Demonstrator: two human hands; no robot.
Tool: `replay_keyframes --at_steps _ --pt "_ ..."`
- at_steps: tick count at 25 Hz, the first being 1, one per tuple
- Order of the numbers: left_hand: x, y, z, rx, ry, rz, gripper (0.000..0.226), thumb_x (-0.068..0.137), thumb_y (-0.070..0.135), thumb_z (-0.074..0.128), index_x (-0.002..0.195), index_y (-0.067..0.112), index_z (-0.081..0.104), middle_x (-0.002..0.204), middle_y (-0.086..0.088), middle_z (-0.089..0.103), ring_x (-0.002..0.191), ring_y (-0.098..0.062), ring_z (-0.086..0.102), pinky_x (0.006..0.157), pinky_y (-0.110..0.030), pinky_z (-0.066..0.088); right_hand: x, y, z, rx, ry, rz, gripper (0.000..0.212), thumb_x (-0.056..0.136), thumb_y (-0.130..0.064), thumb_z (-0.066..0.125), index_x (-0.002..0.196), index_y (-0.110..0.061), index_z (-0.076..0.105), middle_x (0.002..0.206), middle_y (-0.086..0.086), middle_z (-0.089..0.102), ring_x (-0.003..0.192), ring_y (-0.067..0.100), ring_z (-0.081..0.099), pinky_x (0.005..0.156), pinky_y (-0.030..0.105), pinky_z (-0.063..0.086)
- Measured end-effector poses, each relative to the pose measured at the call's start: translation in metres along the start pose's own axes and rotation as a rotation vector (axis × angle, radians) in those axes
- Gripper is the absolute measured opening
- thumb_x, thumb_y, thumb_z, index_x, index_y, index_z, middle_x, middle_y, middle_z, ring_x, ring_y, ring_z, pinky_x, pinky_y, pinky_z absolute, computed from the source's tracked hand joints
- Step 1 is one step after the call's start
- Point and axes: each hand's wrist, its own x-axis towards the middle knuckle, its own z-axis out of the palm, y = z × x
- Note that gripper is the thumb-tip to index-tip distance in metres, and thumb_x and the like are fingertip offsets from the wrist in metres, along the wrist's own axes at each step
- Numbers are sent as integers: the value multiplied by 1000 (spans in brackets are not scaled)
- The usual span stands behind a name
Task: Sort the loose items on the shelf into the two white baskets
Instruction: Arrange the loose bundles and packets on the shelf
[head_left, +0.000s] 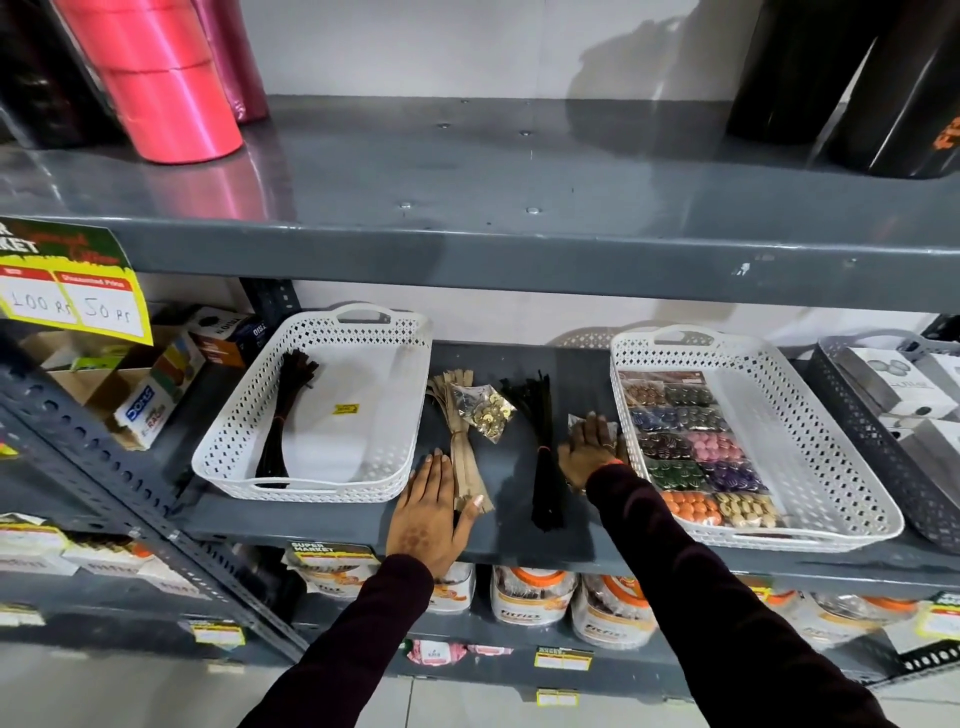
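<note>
Shelving (519, 260) of grey metal fills the view; the middle shelf (519, 535) carries the task items. Left basket (306, 467), white and perforated, sits on this shelf and holds one dark zip bundle (285, 415) along its left side, plus a small yellow sticker on its floor. Right basket (831, 467), also white, sits well apart to the right and holds a button sheet (696, 447) with rows of coloured buttons along its left half.

Between the baskets lie the loose items:
- Beige zip bundle (457, 441), just beside the left basket.
- Black zip bundle (540, 452), near the middle of the gap.
- Clear packet (485, 410) of gold pieces, resting partly on the beige bundle.

Left hand (431, 514) lies flat at the shelf's front edge, fingers extended and released, the thumb touching the lower end of the beige bundle. Right hand (589, 449) lies palm down just beside the right basket, fingers spread over a small clear packet (574, 422); whether it grasps the packet cannot be told. Both arms wear dark sleeves.
</note>
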Motion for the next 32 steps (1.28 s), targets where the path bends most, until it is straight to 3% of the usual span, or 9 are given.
replay_keyframes --at_steps 4,7,9,13,19,23,27,30,32 --pt "1 2 0 10 21 -6 91 83 64 -12 146 3 12 157 -14 15 145 -23 9 118 -33 7 3 -40 -14 63 322 -254 54 101 -24 35 150 -8 21 162 8 14 150 21 10 123 37 9" --pt "1 1 0 13 8 -11 90 81 62 -17 146 4 6 158 -13 9 145 -22 4 118 -32 5 6 -72 -12 -135 182 -503 72 91 -3 55 152 -11 18 163 4 11 150 20 14 124 34 14" --pt "2 0 0 15 -11 -29 77 91 58 2 146 5 3 158 -13 6 145 -21 2 117 -31 3 6 -83 -7 -258 114 -475 75 85 6 59 150 -11 24 161 5 19 146 23 26 124 36 17" --pt "0 0 1 -13 -4 -39 76 92 59 11 147 6 7 158 -12 13 145 -21 7 117 -32 7 -5 -90 -7 -319 247 -330 36 93 2 43 125 -6 60 131 14 62 125 30 54 112 40 36" --pt "0 2 0 -13 27 -20 86 87 64 -2 146 4 13 156 -14 18 144 -23 13 117 -33 12 -10 -82 -11 -393 59 -387 34 98 -8 41 126 -8 59 135 12 58 127 29 53 110 40 38" --pt "1 3 0 18 26 -14 80 90 59 3 145 2 16 155 -15 19 144 -24 13 116 -32 9 -21 -71 -18 -293 192 -438 26 97 -9 45 116 -6 63 116 17 68 107 34 64 90 39 52" --pt "1 3 0 9 27 -26 76 93 57 14 144 1 21 154 -16 24 143 -25 17 116 -33 12 -13 -48 -35 -138 452 -365 29 101 -18 40 127 -12 52 98 18 74 88 35 72 74 40 57" --pt "1 2 0 3 26 -14 83 88 60 4 144 1 20 154 -16 23 143 -25 17 116 -34 13 8 -17 -50 -191 463 -204 33 98 -4 41 129 -10 47 111 14 71 98 30 71 82 39 58" --pt "0 1 1 3 22 -13 84 86 61 1 145 3 15 156 -14 18 144 -23 12 117 -32 9 23 -6 -45 -216 319 -114 39 101 -9 35 140 -5 36 140 15 53 125 28 56 103 40 46"
